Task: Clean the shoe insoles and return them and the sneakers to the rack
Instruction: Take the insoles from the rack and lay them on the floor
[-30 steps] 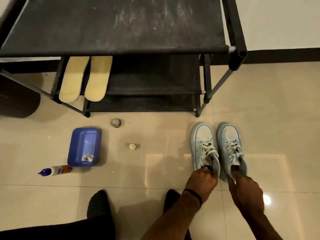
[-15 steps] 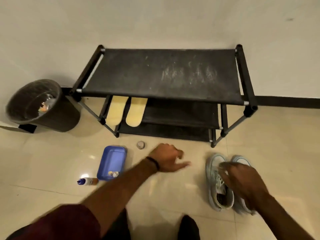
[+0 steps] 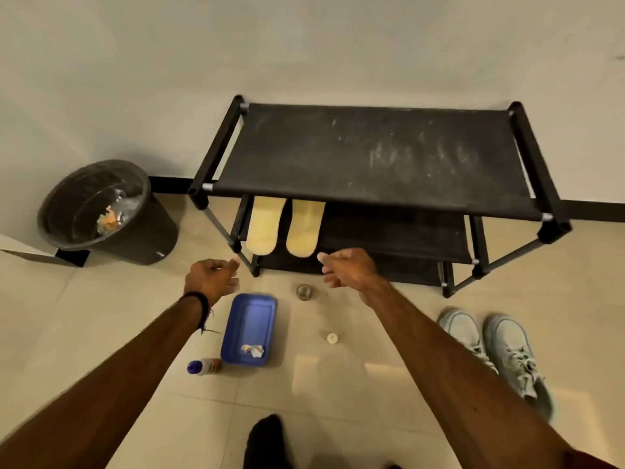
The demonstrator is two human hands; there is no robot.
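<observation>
Left hand [image 3: 211, 277], right hand [image 3: 350, 267]: empty, fingers loose, apart | reaching toward insoles [image 3: 284, 226] overhanging rack [image 3: 372, 157], probably for grasping | sneakers [image 3: 490, 350] paired aside on floor.

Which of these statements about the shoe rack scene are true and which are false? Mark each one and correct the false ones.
1. Two yellow insoles lie side by side on a lower shelf of the rack. True.
2. The sneakers stand on the rack's top shelf. False: they stand on the floor, to the right of the rack's front.
3. Both hands, left hand and right hand, hold nothing. True.
4. The blue tray is empty. False: small scraps lie at its near end.
5. The bottle stands upright inside the bin. False: it lies on the floor beside the tray.
</observation>
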